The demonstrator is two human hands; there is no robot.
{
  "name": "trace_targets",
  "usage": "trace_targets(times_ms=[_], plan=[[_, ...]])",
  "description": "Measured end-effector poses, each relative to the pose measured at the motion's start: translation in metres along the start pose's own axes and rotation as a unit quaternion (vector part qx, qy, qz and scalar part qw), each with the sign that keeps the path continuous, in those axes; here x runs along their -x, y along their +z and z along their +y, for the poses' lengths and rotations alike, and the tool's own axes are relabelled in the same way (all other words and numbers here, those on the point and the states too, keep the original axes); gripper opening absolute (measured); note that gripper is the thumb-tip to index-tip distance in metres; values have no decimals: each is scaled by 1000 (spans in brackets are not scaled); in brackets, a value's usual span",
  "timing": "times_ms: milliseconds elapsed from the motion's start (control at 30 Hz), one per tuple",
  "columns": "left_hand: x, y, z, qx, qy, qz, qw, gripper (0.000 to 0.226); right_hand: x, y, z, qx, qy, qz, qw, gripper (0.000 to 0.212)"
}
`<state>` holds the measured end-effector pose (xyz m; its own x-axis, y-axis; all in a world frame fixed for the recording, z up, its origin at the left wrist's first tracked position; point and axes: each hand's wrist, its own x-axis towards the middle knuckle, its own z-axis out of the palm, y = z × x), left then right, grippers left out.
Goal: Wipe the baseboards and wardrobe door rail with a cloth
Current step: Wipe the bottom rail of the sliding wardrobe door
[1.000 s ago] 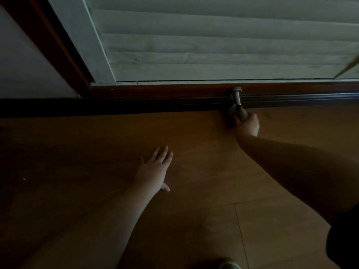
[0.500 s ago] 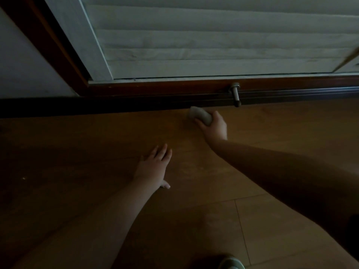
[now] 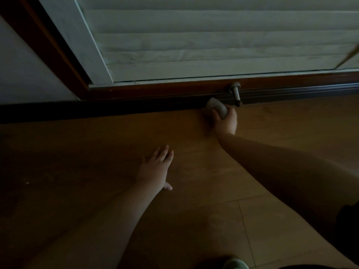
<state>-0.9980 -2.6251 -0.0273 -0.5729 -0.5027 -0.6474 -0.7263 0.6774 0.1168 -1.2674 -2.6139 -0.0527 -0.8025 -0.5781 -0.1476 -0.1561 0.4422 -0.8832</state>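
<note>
Cloth at the baseboard

Right hand (image 3: 225, 123) grips the cloth (image 3: 216, 108) against the baseboard (image 3: 136, 108), just left of the doorstop (image 3: 236, 93); left hand (image 3: 155, 169) lies flat, fingers straight, on the floor (image 3: 194, 220).

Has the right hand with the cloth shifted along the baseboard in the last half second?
Yes. The right hand, gripping the cloth, moved rightward and up against the baseboard, closer to the metal door stopper.

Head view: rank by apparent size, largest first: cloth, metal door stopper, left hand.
1. left hand, flat on the floor, nearest the camera, so nearness inflates it.
2. cloth, partly hidden in the right hand.
3. metal door stopper, close to the cloth in size.
</note>
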Motion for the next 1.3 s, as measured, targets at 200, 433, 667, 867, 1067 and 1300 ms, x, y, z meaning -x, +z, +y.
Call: trace_targets(times_ms=[200,433,667,867,1067,1300], plan=[[-2,0,0,-9,-1,-3,1000,125,-29,-48,10,-24,28,73,997,41],[0,-2,2,-9,-6,-2,1000,124,-52,-81,10,-99,128,184,970,50],[2,-4,2,-12,-2,-6,1000,124,-18,-39,14,-65,148,86,983,39],[3,-5,4,0,-7,-7,1000,121,25,32,-28,-7,6,-69,998,52],[0,-6,3,3,-11,-18,1000,122,30,49,-47,-33,-2,-86,996,52],[-2,0,-2,4,1,3,1000,123,8,13,-23,-99,65,-29,992,50]])
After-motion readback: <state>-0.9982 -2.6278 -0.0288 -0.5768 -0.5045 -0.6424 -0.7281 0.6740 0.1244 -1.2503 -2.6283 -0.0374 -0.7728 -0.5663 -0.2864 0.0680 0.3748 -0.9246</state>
